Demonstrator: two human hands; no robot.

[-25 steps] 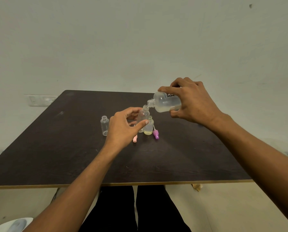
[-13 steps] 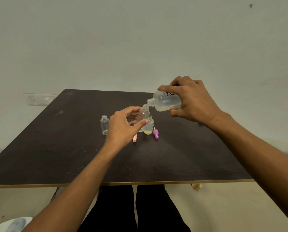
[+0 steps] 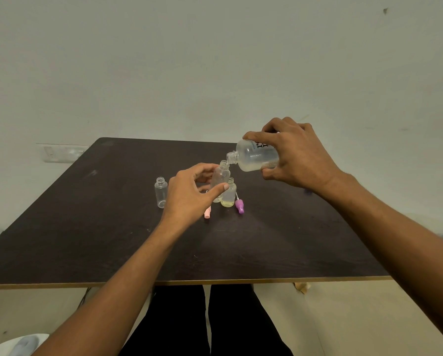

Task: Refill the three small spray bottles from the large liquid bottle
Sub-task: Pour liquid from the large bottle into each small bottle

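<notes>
My right hand (image 3: 296, 154) grips the large clear liquid bottle (image 3: 255, 156), tipped with its open neck right over the mouth of a small clear spray bottle (image 3: 221, 176). My left hand (image 3: 189, 192) holds that small bottle between thumb and fingers, upright on the dark table (image 3: 86, 227). Touching its right side stands a second small bottle (image 3: 228, 195) with yellowish liquid at its bottom. A third small bottle (image 3: 160, 192), uncapped and looking empty, stands alone to the left of my left hand.
A pink spray cap (image 3: 207, 213) and a purple spray cap (image 3: 239, 206) lie on the table just in front of the bottles. A small purple object (image 3: 308, 191) shows behind my right wrist. The table's front edge runs above my legs.
The large bottle's rear has risen slightly, tipping its neck a little more steeply down onto the small bottle's mouth. My left hand and the other bottles have stayed put.
</notes>
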